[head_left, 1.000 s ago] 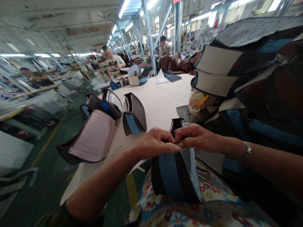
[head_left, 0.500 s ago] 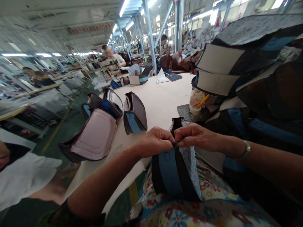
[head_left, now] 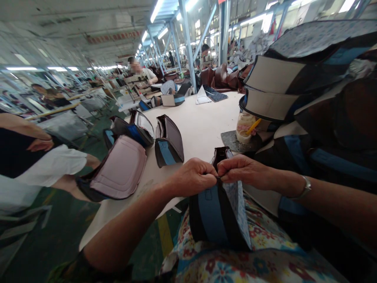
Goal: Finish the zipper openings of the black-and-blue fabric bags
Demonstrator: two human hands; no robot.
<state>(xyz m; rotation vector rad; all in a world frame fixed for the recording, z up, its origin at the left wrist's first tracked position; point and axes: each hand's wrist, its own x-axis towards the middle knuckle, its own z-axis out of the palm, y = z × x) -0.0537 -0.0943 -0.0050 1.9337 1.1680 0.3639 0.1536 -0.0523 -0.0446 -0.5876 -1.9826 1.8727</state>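
A long factory hall runs far into the distance; fluorescent tube lights [head_left: 156, 10] line the ceiling in rows; pale blue steel columns [head_left: 188, 47] rise beside the long cream table [head_left: 203, 125]; the floor [head_left: 59, 232] on the left is dark green with a yellow line [head_left: 165, 236]; bright windows [head_left: 259, 19] glow far right; more work tables [head_left: 53, 112] stand at left.

Upright black blue-striped pouch [head_left: 216, 214], lap
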